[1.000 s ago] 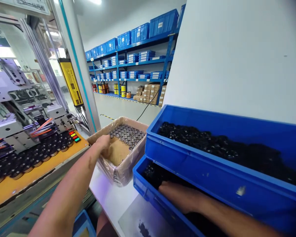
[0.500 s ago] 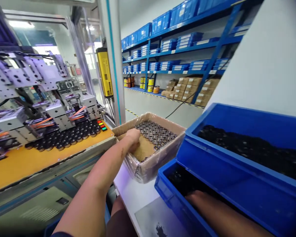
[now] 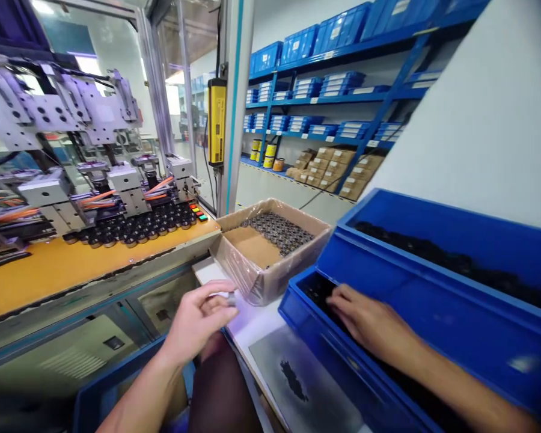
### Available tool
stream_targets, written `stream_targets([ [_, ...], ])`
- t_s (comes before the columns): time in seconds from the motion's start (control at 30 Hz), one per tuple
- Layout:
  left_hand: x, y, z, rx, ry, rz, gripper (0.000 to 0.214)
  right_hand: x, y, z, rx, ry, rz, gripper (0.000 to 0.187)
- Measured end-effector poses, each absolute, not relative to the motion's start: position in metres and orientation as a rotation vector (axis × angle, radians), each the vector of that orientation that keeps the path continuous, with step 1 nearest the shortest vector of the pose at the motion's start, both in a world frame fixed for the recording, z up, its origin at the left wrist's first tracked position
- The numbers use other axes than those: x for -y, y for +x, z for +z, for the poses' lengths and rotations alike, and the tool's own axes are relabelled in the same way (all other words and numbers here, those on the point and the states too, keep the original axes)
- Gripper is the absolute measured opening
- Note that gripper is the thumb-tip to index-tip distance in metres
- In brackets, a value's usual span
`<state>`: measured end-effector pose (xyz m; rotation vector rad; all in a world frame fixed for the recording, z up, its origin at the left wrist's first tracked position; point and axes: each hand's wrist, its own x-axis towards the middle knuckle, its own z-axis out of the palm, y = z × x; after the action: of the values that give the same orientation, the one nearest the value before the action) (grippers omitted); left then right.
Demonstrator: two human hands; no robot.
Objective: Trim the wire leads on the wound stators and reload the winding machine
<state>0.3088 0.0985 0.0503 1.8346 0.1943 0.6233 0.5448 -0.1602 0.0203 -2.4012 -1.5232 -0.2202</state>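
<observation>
My left hand [image 3: 198,319] hovers in front of the plastic-lined cardboard box [image 3: 270,273], fingers pinched on a small silver metal part [image 3: 231,298]. Several like silver parts [image 3: 277,231] fill the far half of that box. My right hand [image 3: 369,322] rests palm down inside the lower blue bin [image 3: 297,307], on small black parts; its fingers lie fairly flat and I cannot see anything gripped. A second blue bin [image 3: 433,264] of black parts [image 3: 451,261] sits stacked above it.
A machine with metal heads [image 3: 117,186] stands at the left over an orange bed [image 3: 72,264] lined with black parts [image 3: 135,228]. A yellow light-curtain post [image 3: 216,120] is behind. A grey plate [image 3: 306,379] lies on the white bench. Blue shelving [image 3: 324,102] fills the background.
My left hand has come out of the cardboard box toward me, now pinching a silver part. My right hand has shifted within the lower blue bin. The view swung left.
</observation>
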Motion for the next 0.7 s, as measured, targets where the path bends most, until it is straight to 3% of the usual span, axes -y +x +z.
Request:
stream_targets([
  [0.1, -0.092, 0.278, 0.035, -0.272, 1.45, 0.512, 0.034, 0.139, 0.512, 0.06, 1.529, -2.02, -0.534, 0.022],
  [0.3, -0.066, 0.258, 0.045, -0.243, 1.396, 0.517, 0.03, 0.091, 0.428, 0.088, 1.756, -1.427, -0.432, 0.014],
  [0.7, -0.036, 0.25, 0.035, -0.255, 1.316, 0.462, 0.034, 0.089, 0.403, 0.062, 1.665, -1.252, -0.245, 0.01],
])
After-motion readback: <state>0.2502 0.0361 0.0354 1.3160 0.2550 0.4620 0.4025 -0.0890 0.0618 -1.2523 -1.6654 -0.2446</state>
